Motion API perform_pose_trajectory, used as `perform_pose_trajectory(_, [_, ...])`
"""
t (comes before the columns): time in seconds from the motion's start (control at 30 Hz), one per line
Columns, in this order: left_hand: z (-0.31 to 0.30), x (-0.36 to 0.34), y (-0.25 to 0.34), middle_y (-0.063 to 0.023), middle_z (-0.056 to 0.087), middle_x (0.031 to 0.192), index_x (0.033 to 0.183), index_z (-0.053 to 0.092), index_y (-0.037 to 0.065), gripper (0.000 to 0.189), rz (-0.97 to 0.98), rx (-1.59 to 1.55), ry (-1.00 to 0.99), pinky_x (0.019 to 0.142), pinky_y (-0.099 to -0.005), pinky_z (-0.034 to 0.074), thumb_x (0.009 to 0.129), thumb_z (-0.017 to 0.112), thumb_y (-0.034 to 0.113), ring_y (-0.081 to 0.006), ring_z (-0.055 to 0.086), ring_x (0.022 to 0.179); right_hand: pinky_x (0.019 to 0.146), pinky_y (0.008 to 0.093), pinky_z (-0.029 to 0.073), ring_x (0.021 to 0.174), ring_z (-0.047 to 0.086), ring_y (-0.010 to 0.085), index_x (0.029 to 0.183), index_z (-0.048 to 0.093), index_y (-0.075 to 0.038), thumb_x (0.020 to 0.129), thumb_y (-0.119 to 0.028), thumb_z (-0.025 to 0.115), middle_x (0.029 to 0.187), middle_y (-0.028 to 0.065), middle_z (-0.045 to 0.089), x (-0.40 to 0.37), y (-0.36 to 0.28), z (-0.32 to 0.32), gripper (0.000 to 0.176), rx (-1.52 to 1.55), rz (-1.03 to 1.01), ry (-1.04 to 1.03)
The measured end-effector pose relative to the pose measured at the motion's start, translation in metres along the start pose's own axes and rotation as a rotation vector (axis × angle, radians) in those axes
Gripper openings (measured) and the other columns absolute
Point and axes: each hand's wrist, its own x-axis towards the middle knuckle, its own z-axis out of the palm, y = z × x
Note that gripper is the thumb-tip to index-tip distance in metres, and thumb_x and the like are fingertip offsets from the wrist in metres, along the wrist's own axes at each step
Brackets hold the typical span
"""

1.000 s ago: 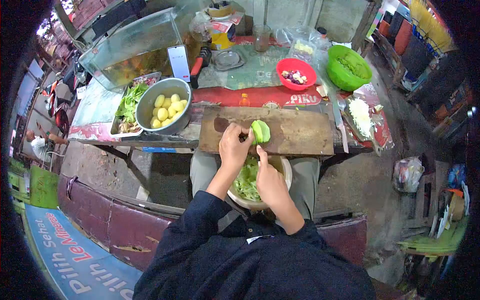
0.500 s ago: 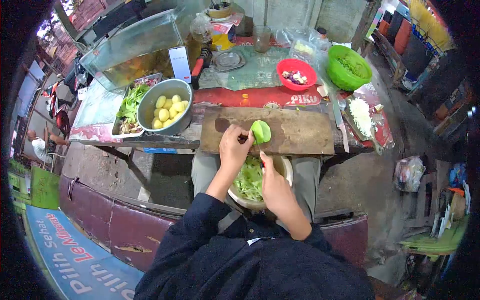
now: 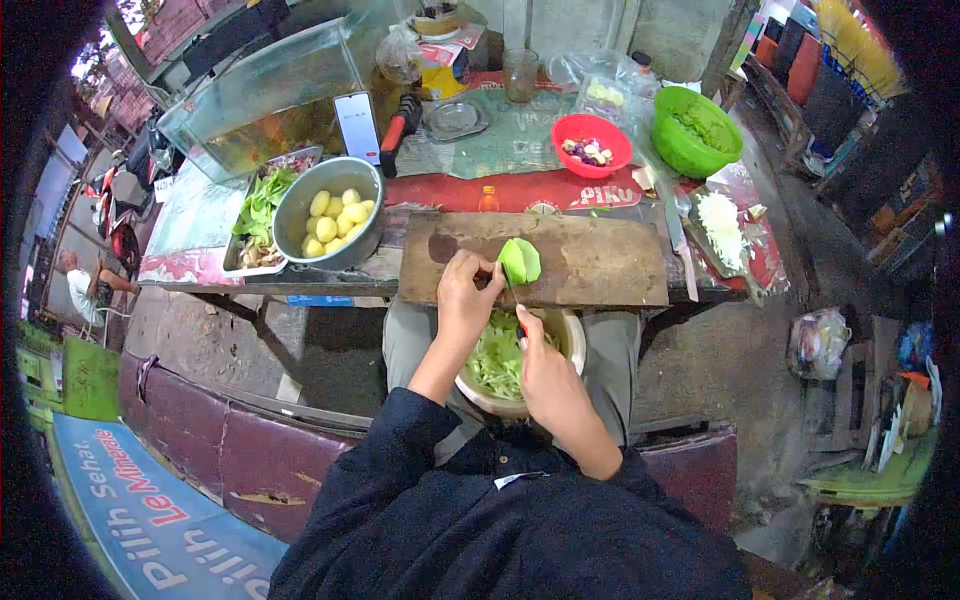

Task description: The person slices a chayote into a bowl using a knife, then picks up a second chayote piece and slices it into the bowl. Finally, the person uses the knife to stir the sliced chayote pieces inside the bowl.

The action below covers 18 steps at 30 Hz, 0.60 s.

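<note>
Left of the left hand's grip, a metal bowl of peeled yellow potatoes stands on the bench. The left hand has its grip clamped on a green vegetable piece, which is held at the near edge of the wooden board. Just right of and below that grip, the right hand is closed round a red-handled knife whose tip reaches up to the vegetable. Beneath both grips, a cream bowl of green shavings sits on the person's lap.
</note>
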Motion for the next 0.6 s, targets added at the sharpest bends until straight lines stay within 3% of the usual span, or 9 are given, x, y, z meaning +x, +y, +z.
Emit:
perform_pose_trajectory(0.2, [0.001,-0.002,-0.002,-0.0137,0.06,0.083,0.082,0.063,0.0,0.013,-0.009,-0.006,-0.023,0.071,-0.0412,0.049,0.084,0.076,0.003,-0.0326,0.061,0.078,0.079,0.0607,0.052,0.088,0.067,0.0505,0.155,0.028,-0.008,0.098,-0.007,0.045,0.097,0.0317,0.068,0.01,0.006,0.016,0.06,-0.081,0.063,-0.032])
perform_pose_trajectory(0.33, [-0.003,-0.004,-0.001,-0.0138,0.06,0.084,0.083,0.063,0.0,0.012,-0.044,-0.001,-0.051,0.073,-0.0411,0.049,0.085,0.075,0.003,-0.0329,0.061,0.079,0.079,0.0609,0.052,0.088,0.067,0.0506,0.156,0.027,-0.007,0.099,-0.008,0.044,0.097,0.032,0.068,-0.015,-0.007,-0.008,0.059,-0.038,0.147,-0.133])
perform_pose_trajectory(0.5, [-0.005,-0.006,-0.001,-0.0138,0.061,0.087,0.083,0.063,0.0,0.012,-0.003,0.063,-0.046,0.073,-0.0402,0.05,0.085,0.074,0.002,-0.0324,0.062,0.081,0.078,0.0618,0.052,0.084,0.067,0.0518,0.157,0.024,-0.009,0.1,-0.009,0.044,0.093,0.0325,0.068,-0.01,0.002,-0.001,0.061,0.024,-0.037,0.014])
perform_pose_trajectory(0.6, [-0.006,-0.007,0.002,-0.0138,0.062,0.088,0.083,0.063,-0.001,0.012,-0.037,0.01,-0.058,0.073,-0.0394,0.05,0.085,0.074,0.002,-0.0317,0.062,0.081,0.079,0.0617,0.051,0.086,0.067,0.0515,0.156,0.025,-0.009,0.098,-0.008,0.044,0.094,0.0331,0.068,0.01,0.004,0.016,0.061,-0.066,0.03,-0.045])
